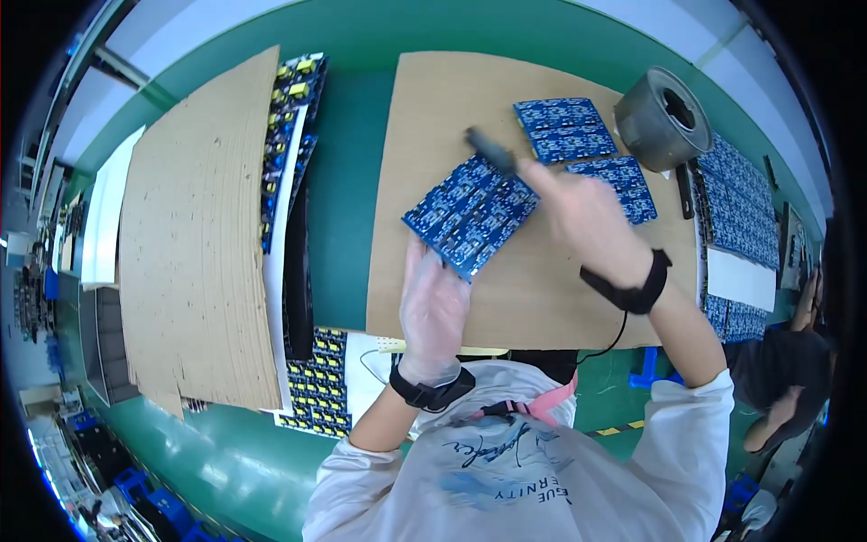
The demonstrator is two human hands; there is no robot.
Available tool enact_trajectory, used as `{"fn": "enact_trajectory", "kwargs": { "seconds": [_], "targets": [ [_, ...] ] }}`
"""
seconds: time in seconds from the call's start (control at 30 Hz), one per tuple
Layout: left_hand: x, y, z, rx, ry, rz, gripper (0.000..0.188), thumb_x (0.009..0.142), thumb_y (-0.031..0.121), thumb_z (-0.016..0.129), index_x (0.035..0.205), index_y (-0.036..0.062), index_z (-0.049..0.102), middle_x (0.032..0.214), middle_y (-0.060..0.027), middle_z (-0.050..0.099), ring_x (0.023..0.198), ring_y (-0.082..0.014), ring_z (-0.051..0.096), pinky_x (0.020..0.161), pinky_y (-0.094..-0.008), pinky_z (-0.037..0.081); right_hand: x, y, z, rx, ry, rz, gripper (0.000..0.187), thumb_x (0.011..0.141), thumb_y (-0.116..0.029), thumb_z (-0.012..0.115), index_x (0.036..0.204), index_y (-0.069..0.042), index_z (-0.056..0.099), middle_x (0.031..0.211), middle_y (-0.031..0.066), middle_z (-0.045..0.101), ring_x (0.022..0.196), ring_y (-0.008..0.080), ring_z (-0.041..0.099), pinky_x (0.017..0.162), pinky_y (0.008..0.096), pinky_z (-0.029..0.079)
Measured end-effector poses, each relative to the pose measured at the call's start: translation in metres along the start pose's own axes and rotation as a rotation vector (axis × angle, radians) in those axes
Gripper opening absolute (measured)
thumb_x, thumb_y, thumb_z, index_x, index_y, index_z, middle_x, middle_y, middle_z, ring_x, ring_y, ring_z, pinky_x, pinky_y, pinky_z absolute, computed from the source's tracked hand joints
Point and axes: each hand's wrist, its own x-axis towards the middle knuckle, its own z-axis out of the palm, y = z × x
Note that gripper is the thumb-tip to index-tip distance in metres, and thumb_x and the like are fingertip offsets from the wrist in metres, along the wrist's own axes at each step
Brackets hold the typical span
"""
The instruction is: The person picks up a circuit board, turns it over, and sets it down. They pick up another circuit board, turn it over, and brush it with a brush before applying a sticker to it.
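A blue circuit board panel point(471, 215) crowded with small parts is tilted at an angle above the cardboard sheet. My left hand point(434, 298), in a thin pale glove, grips its near edge. Over the panel's far corner, my right hand point(582, 210) is closed around a dark brush-like tool point(490, 150), blurred by motion; its exact kind is unclear. Both wrists wear black bands, and a black cord hangs from the right one. Two more blue circuit board panels, a far one point(565, 129) and a nearer one point(623, 186), lie beyond and beside my right hand.
A grey metal pot point(664, 119) stands at the far right of the cardboard sheet point(433, 108). More blue panels point(739, 194) are stacked further right. Cardboard-topped boards point(203, 235) rise at left, and yellow-and-black boards point(316, 384) lie below. Another person point(781, 379) is at the right.
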Motion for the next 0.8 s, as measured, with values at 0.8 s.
{"fn": "enact_trajectory", "kwargs": {
  "seconds": [0.8],
  "targets": [
    [0.021, 0.035, 0.037, 1.086, 0.013, 0.165, 0.039, 0.09, 0.021, 0.044, 0.121, -0.0005, 0.049, 0.124, -0.0072, 0.05, 0.108, -0.0186, 0.051, 0.091, -0.0322, 0.038, -0.187, 0.172, -0.074, -0.207, 0.708, 0.698, 0.028, 0.077, -0.017, 0.068, 0.073, 0.002, 0.048, 0.067, 0.0117, 0.052, 0.053, 0.0262, 0.046, 0.049, 0.0343, 0.037]
  ]
}}
